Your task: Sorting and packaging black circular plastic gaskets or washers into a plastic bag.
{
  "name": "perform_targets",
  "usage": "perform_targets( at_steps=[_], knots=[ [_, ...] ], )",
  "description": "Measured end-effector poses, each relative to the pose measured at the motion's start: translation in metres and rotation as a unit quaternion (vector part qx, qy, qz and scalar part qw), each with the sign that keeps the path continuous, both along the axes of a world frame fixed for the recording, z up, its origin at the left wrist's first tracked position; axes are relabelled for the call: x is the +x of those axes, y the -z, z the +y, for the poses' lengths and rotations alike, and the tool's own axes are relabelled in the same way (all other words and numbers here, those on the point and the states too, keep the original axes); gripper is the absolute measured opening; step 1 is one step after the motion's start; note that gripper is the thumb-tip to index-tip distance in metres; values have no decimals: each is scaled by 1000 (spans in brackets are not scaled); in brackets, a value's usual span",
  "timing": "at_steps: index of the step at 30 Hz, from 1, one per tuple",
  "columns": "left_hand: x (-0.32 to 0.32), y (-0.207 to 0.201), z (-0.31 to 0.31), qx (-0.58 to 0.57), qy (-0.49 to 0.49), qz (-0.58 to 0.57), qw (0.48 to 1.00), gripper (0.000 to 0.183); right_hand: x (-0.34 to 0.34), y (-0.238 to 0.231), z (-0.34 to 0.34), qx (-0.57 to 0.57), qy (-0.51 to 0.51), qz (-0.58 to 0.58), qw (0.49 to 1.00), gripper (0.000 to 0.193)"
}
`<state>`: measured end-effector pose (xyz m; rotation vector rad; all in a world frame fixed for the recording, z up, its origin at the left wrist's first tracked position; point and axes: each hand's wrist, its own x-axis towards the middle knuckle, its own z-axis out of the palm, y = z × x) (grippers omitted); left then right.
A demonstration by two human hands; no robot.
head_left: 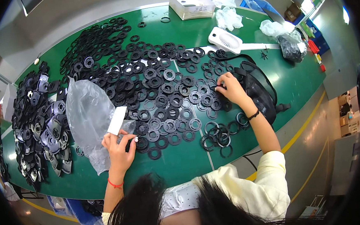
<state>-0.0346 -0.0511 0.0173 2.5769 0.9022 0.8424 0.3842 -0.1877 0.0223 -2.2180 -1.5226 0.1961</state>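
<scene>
My left hand (119, 151) grips a stack of black ring parts (142, 144) at the near side of the green table (183, 166), beside a clear plastic bag (87, 114) with a white label (117, 120). My right hand (231, 88) reaches out over the spread of black rings (166, 97), fingers pinching at one ring near a black mesh bag (259, 89). Rings cover the table's middle, and thin open rings (216, 137) lie nearer to me.
A heap of grey and black shaped parts (38, 125) fills the left end. At the far side stand a white box (191, 4), a white hand fan (227, 39), white gloves (228, 16) and a dark bag (290, 48). The floor with yellow lines is on the right.
</scene>
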Motion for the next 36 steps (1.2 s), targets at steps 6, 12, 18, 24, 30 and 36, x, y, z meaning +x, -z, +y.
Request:
perform_targets(
  at_steps=[6, 12, 18, 24, 30, 36],
  knots=[
    [-1, 1, 1, -5, -14, 1, 1000, 17, 18, -27, 12, 41, 12, 127, 991, 15],
    [0, -2, 0, -11, -16, 0, 1000, 17, 24, -48, -3, -115, -48, 24, 992, 11],
    [1, -4, 0, -7, -16, -4, 1000, 17, 23, -3, -21, -181, 54, -164, 968, 24],
    [0, -2, 0, -6, -16, -2, 1000, 17, 20, -39, -26, -123, 48, -63, 989, 23],
    [0, -3, -1, -3, -12, 0, 1000, 17, 15, -65, -29, -120, 91, 112, 982, 18],
    [2, -5, 0, 14, 2, 1, 1000, 16, 23, -66, -31, -53, 74, 140, 986, 11]
  ],
)
